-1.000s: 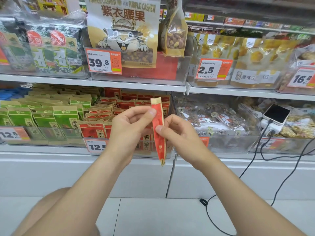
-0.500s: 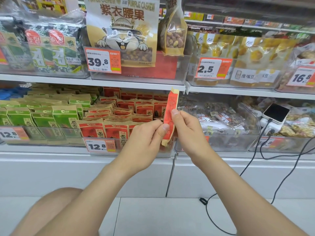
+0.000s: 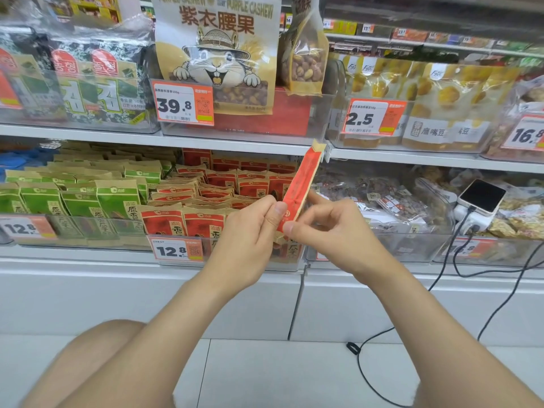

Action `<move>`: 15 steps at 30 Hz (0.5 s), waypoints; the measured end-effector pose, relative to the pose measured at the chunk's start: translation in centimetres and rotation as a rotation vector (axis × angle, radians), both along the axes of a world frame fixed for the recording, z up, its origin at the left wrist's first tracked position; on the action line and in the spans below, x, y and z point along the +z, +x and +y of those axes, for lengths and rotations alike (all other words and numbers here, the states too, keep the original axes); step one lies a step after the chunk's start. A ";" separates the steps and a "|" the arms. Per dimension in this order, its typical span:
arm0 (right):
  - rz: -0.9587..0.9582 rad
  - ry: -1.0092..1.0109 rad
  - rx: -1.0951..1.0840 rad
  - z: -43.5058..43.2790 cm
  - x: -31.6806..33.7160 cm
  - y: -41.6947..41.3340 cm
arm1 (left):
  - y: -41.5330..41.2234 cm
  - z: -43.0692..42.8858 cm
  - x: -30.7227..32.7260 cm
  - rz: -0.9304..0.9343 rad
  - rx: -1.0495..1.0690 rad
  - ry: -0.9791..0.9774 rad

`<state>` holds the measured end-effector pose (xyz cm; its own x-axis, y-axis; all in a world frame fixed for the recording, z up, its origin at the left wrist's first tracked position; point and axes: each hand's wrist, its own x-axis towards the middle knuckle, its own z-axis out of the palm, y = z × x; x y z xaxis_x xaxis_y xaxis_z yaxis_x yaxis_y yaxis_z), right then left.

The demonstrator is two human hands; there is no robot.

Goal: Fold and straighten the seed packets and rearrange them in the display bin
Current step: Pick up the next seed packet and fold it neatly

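Red packet (image 3: 300, 184) is edge-on, long axis tilted up-right, over the bin's (image 3: 287, 256) right end. Left hand (image 3: 253, 231) and right hand (image 3: 332, 231) both pinch its lower end. Open slots lie down-left, so the left hand is nearer.

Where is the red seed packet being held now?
Head view, centre: the red seed packet tilts up to the right, its lower end pinched between left hand and right hand, before the clear bin of red packets.
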<state>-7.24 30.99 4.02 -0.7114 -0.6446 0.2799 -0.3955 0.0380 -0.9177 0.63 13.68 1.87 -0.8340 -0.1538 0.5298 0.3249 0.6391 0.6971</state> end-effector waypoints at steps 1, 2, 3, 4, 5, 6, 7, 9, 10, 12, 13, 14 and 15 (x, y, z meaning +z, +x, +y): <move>-0.004 0.021 0.001 0.0 0.0 0.0 | -0.1 -0.1 -0.1 -0.004 0.004 -0.014; -0.006 0.042 0.008 0.0 -0.1 0.1 | -0.1 -0.1 -0.1 -0.008 0.007 -0.027; -0.002 0.058 0.019 -0.1 -0.1 0.2 | -0.1 -0.1 -0.1 -0.014 0.007 -0.033; 0.003 0.063 0.029 -0.2 -0.1 0.2 | -0.1 -0.1 -0.1 -0.021 0.004 -0.029; 0.004 0.059 0.040 -0.2 -0.2 0.1 | -0.1 -0.1 0.0 -0.023 0.002 -0.013; 0.006 0.057 0.049 -0.2 -0.2 0.0 | -0.1 -0.1 0.1 -0.023 -0.002 0.013; 0.013 0.058 0.048 -0.2 -0.2 0.0 | -0.1 -0.2 0.2 -0.027 -0.010 0.045; 0.033 0.073 0.024 -0.2 -0.2 -0.1 | -0.2 -0.2 0.3 -0.045 -0.034 0.112; 0.042 0.081 0.010 -0.3 -0.3 -0.1 | -0.2 -0.2 0.4 -0.053 -0.042 0.136; 0.050 0.079 -0.013 -0.7 -0.3 0.1 | -0.1 -0.2 0.6 -0.065 -0.051 0.167; 0.046 0.077 -0.022 -0.8 -0.3 0.2 | -0.1 -0.1 0.7 -0.070 -0.051 0.174; 0.043 0.074 -0.036 -0.9 -0.3 0.3 | 0.0 -0.1 0.8 -0.076 -0.054 0.182; 0.046 0.069 -0.054 -0.9 -0.3 0.2 | 0.0 0.0 0.8 -0.083 -0.060 0.191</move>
<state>-7.00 30.07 3.71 -0.7330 -0.6247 0.2692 -0.4330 0.1233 -0.8929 0.63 13.63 2.65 -0.8842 -0.1935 0.4251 0.2951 0.4741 0.8296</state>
